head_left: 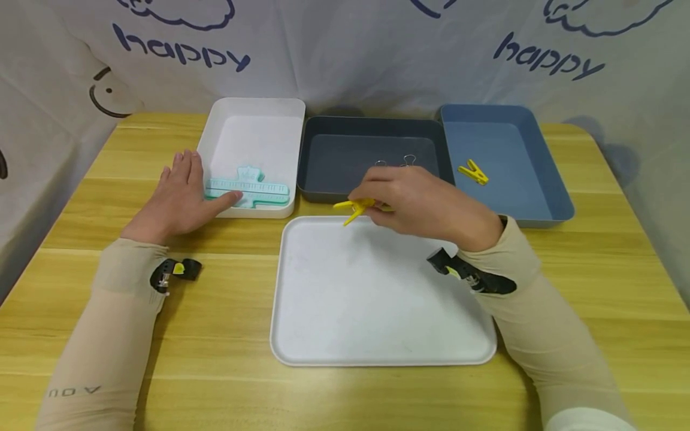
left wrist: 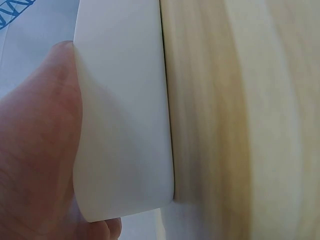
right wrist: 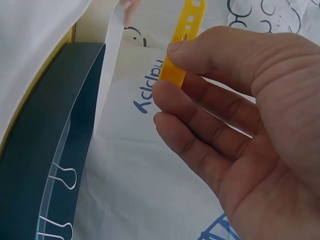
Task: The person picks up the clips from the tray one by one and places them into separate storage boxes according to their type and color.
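My right hand (head_left: 420, 200) pinches a yellow clothespin (head_left: 356, 208) between thumb and fingers, above the back edge of the white flat tray. The right wrist view shows the clothespin (right wrist: 182, 45) held at the fingertips. My left hand (head_left: 175, 200) rests at the left front corner of the white box (head_left: 250, 120), fingers straight and thumb over its front rim. Light-green bag clips (head_left: 253, 190) with ruler markings lie inside that box. Another yellow clothespin (head_left: 474, 172) lies in the blue box (head_left: 493, 131).
Between the white and blue boxes stands a dark grey box (head_left: 366, 146). Wire handles of binder clips (right wrist: 64, 176) show in it; my right hand partly hides them. The white flat tray (head_left: 372, 299) lies in front on the wooden table (head_left: 215, 335). A printed cloth (head_left: 366, 54) hangs behind.
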Tool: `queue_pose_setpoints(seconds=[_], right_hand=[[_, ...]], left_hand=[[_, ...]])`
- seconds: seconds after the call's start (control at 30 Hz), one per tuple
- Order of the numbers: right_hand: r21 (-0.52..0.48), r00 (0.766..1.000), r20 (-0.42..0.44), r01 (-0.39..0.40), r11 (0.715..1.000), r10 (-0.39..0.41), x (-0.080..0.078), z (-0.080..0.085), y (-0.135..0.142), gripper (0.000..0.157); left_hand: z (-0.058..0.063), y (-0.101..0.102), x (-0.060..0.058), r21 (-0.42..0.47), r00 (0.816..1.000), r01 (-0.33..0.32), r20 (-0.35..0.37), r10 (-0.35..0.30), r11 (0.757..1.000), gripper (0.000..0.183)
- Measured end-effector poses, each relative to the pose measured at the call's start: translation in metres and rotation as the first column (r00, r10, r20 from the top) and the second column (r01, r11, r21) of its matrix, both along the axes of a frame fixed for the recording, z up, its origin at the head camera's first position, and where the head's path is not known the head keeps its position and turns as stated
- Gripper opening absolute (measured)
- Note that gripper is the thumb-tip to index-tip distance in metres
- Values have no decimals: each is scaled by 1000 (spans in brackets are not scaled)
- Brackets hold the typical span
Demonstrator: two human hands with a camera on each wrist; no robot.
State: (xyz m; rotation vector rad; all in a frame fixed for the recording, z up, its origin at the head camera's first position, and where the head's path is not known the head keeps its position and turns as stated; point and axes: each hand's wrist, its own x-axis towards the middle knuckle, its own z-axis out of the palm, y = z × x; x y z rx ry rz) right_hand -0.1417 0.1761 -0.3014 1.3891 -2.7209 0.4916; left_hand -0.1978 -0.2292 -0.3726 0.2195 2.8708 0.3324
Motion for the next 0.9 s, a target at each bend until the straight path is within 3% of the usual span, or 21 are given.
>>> queue_pose_setpoints(seconds=[0.7,0.9], right_hand=[[-22,997,-61,45,999,-46,-9,3,15,23],[-31,997,-41,69,997,-70,-12,3,20,23]], left_hand=[[1,1,2,-11,1000,12,-17,-12,1000,123],[1,1,2,-10,1000,12,-15,-12,1000,123]])
